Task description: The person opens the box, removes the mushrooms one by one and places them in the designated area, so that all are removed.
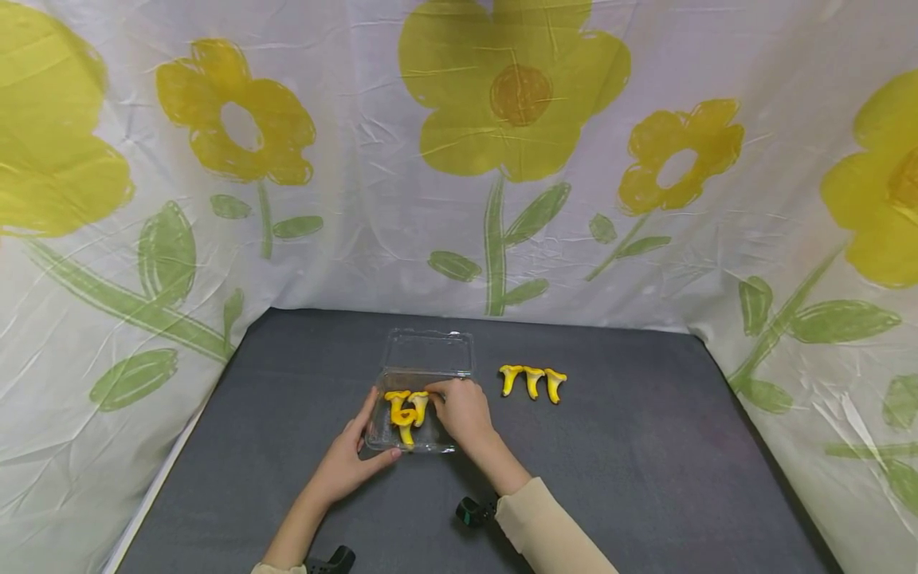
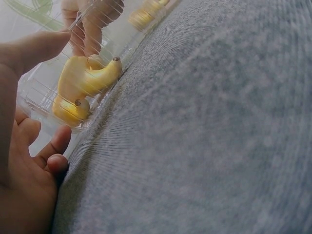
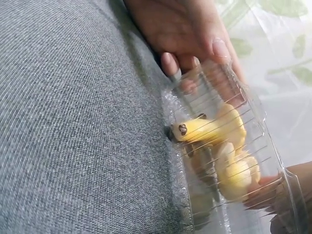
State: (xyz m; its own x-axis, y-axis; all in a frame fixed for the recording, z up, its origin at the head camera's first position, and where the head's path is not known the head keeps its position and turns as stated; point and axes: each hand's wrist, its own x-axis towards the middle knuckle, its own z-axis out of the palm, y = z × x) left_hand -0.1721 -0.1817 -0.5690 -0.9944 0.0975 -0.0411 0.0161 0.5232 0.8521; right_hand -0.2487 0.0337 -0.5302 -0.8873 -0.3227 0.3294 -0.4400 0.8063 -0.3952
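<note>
A clear plastic clamshell container point(image 1: 446, 448) stands on the dark cloth, its lid point(image 1: 430, 351) raised at the back. Inside lie three yellow chanterelle mushrooms, one at the left point(image 1: 396, 405), one at the right point(image 1: 420, 408) and one in front point(image 1: 406, 430). My left hand point(image 1: 343, 466) holds the container's front left corner, thumb on the front rim and fingers along the left side. Reaching in over the right side, my right hand point(image 1: 462, 410) pinches the right mushroom by its cap edge; the container wall partly blurs its fingertips point(image 3: 261, 190) in the right wrist view.
Three more chanterelles, at the left point(image 1: 509, 379), middle point(image 1: 533, 383) and right point(image 1: 555, 386), lie in a row to the right of the container. Dark grey cloth point(image 1: 631, 462) covers the table. A white curtain with yellow flowers point(image 1: 358, 239) hangs behind and at both sides.
</note>
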